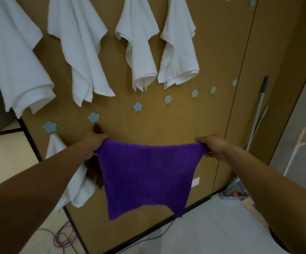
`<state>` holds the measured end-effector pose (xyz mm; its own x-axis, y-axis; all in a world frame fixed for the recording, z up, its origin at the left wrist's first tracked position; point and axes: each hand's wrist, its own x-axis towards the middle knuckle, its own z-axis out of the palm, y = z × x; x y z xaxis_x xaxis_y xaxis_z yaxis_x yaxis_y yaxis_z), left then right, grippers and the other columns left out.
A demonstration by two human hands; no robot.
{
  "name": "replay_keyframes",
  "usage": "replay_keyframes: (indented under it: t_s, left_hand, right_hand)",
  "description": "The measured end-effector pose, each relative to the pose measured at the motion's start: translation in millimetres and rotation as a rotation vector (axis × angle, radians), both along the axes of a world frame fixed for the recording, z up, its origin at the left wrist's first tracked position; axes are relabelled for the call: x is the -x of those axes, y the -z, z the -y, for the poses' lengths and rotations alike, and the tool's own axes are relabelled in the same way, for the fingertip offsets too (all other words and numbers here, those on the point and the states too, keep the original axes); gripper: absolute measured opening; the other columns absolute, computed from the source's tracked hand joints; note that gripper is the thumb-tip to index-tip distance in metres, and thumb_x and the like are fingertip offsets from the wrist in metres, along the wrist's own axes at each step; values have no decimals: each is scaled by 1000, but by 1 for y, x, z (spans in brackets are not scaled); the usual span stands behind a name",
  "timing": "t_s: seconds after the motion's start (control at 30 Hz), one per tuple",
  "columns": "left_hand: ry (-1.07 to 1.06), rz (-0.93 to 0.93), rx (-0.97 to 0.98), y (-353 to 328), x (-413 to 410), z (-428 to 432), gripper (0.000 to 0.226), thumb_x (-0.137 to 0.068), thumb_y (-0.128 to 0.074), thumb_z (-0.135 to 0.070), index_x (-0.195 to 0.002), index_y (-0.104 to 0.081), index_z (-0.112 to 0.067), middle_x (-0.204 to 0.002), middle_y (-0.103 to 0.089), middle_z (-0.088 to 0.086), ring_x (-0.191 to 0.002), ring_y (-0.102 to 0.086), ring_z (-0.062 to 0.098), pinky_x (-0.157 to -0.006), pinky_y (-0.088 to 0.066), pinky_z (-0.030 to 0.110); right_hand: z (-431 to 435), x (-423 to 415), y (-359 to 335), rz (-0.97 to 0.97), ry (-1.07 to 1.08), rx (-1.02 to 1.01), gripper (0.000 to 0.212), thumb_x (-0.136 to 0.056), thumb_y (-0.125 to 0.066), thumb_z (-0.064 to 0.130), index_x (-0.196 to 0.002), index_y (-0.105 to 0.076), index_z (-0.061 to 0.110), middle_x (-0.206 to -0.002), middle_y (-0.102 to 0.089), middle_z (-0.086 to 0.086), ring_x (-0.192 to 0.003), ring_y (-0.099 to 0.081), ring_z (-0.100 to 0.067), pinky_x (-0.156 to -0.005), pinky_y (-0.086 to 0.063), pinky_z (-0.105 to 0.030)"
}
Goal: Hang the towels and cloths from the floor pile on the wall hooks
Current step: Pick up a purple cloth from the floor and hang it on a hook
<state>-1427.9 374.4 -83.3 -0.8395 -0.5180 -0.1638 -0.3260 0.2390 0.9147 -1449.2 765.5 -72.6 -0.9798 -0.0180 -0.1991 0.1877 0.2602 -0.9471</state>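
Head view: both hands, left (pixel 93 143) and right (pixel 213 146), grip a purple cloth (pixel 146 173) stretched before the wall; a brown cloth (pixel 93 169) hangs at nine o'clock, free hooks (pixel 137 107) at twelve.

Domestic utility room: wood-panel wall (pixel 148 121) with flower-shaped hooks (pixel 137 106), hung white towels (pixel 78 52), mop handle (pixel 258 110), tiled floor (pixel 212 226).

purple cloth (pixel 145 173): fuzzy, matt. white towels (pixel 82 52): soft matt terry. wall (pixel 220 52): smooth wood-look panel. floor (pixel 212 233): glossy tile.
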Motion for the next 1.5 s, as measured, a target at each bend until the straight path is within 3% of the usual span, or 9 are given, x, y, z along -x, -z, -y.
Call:
replay_keyframes:
  t_s: [0.13, 0.3, 0.43, 0.6, 0.7, 1.0, 1.2, 1.37, 1.5]
  left_hand:
    - [17, 75, -179, -1, -4, 4, 41, -81, -69, -36, -112, -56, -13, -101, -64, 5, -94, -60, 23, -68, -49, 37]
    - [22, 29, -237, -4, -3, 2, 41, -83, -64, -26, -121, -55, -14, -114, -62, 7, -102, -58, 23, -74, -51, 38]
    - [-6, -6, -252, -8, -3, -2, 38, -87, -58, -21, -123, -55, -12, -114, -62, 8, -101, -57, 23, -75, -51, 38]
    - [3, -31, -224, -13, -4, -1, 45, -85, -60, -25, -128, -51, -14, -122, -60, 4, -107, -56, 22, -90, -48, 40]
    - [119, 27, -157, -16, -8, -6, 60, -75, -67, -28, -131, -48, -17, -127, -56, -1, -115, -52, 22, -108, -35, 43]
    - [306, 145, 12, -12, -20, -5, 85, -35, -68, -14, -118, -58, 3, -124, -59, 17, -116, -53, 36, -107, -38, 51]
    - [309, 211, 186, -16, -30, -13, 41, -70, -58, -2, -110, -62, 5, -115, -61, 19, -110, -56, 37, -98, -45, 51]
    - [215, 186, 400, -14, -26, -20, 22, -82, -62, -9, -102, -62, 2, -104, -61, 13, -98, -56, 27, -83, -46, 39]
    - [184, 178, 523, -12, -26, -20, 10, -86, -59, -17, -86, -59, -6, -89, -58, 8, -79, -53, 19, -72, -42, 31]
  right_hand:
    - [1, 10, -1, -75, 13, 225, 7, -95, -53, 13, -88, -54, 15, -78, -52, -2, -66, -46, -12, -58, -35, -27]
    - [5, 14, 11, -59, 123, 226, 13, -96, -52, 10, -109, -52, 14, -85, -51, -4, -67, -46, -15, -55, -37, -29]
    - [5, 13, 7, -68, 64, 307, 12, -97, -51, 13, -109, -51, 13, -91, -53, -1, -81, -49, -16, -77, -41, -37]
    - [3, 11, 9, -14, -60, 139, 22, -95, -54, 11, -116, -58, 14, -97, -58, -1, -81, -49, -14, -69, -39, -31]
    - [1, 10, 13, -22, -45, 54, 17, -95, -55, 12, -109, -64, 9, -95, -60, -3, -77, -49, -14, -63, -34, -28]
    - [8, 11, -1, -108, -23, -36, 10, -92, -59, 13, -89, -68, 17, -90, -63, 8, -75, -47, -9, -58, -28, -26]
    - [15, 14, 3, -149, 10, -124, 18, -91, -62, 20, -94, -64, 2, -86, -52, -10, -67, -42, -16, -55, -29, -29]
    - [18, 10, 1, -170, -134, -175, 26, -71, -83, 32, -77, -67, 13, -67, -68, 10, -59, -63, -3, -47, -42, -16]
    - [17, 17, 4, -211, -100, -299, 36, -70, -84, 30, -89, -64, 6, -83, -68, -2, -72, -62, -13, -57, -50, -27]
